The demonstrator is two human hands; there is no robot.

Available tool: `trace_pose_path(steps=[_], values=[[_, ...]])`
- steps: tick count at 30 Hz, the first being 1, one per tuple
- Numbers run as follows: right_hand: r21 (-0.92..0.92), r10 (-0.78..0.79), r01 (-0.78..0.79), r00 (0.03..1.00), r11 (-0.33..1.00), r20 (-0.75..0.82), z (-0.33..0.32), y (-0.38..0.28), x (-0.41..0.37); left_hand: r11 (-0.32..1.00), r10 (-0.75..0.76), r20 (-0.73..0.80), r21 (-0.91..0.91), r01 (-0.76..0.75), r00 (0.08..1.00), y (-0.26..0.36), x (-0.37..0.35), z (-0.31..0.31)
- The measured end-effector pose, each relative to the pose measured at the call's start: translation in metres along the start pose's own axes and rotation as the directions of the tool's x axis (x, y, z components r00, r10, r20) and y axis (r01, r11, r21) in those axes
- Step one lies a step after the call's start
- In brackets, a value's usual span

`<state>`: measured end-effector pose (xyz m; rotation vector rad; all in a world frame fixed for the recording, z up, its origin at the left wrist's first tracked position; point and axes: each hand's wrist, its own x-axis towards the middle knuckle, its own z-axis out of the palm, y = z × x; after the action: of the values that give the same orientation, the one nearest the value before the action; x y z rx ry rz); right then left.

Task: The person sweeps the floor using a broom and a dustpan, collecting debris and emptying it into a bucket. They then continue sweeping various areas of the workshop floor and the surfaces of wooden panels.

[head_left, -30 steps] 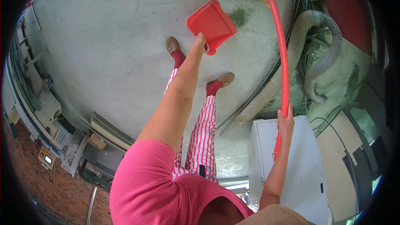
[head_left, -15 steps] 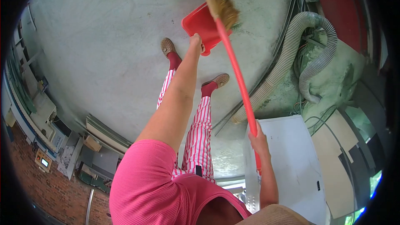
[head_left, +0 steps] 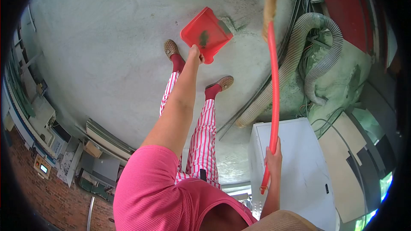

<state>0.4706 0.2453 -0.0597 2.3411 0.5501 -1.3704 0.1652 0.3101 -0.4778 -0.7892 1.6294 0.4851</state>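
My left hand (head_left: 196,54) is closed round the handle end of a red dustpan (head_left: 210,25) at the floor. A dark heap of dirt (head_left: 204,38) lies in the pan, and a patch of dust (head_left: 234,25) spreads on the floor beside its open edge. With my right hand (head_left: 273,157) I grip the lower part of a long red broom handle. The broom (head_left: 274,85) stands out to the right of the pan, its straw head (head_left: 269,10) apart from it and slightly blurred.
A ribbed grey hose (head_left: 295,49) loops along the right, with dark cables beside it. A white cabinet (head_left: 295,162) stands close by my right arm. Boards and equipment (head_left: 100,167) line the left by a brick surface (head_left: 55,192). My shoes are on the concrete floor (head_left: 120,60).
The broom head has swung right, away from over the dustpan, uncovering the dirt in it. My right hand has moved slightly down and right with the handle. The dustpan has shifted slightly toward me.
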Motion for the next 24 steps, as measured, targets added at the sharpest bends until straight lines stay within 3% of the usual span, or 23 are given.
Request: trace_pose_path(steps=[4, 13, 19, 21, 24], values=[[0.17, 0.003, -0.029, 0.988, 0.985, 0.153, 0.022, 0.002, 0.032, 0.999, -0.013, 0.054, -0.039, 0.015, 0.998, -0.009, 0.007, -0.013], [-0.17, 0.051, 0.019, 0.917, 0.985, 0.396, 0.047, -0.003, -0.009, 0.999, -0.046, -0.051, -0.029, 0.044, 0.998, -0.012, 0.005, -0.007], [-0.121, -0.05, 0.102, 0.926, 0.987, 0.373, 0.021, 0.032, -0.052, 0.998, 0.055, 0.035, -0.005, -0.055, 0.998, -0.015, -0.011, -0.018], [-0.245, -0.094, 0.151, 0.969, 0.958, 0.227, 0.012, 0.042, -0.049, 0.99, 0.075, 0.151, -0.13, -0.055, 0.986, -0.021, -0.016, -0.026], [-0.301, -0.123, 0.149, 0.987, 0.942, 0.104, 0.004, 0.028, -0.026, 0.985, 0.052, 0.149, -0.173, -0.025, 0.987, -0.027, -0.02, -0.038]])
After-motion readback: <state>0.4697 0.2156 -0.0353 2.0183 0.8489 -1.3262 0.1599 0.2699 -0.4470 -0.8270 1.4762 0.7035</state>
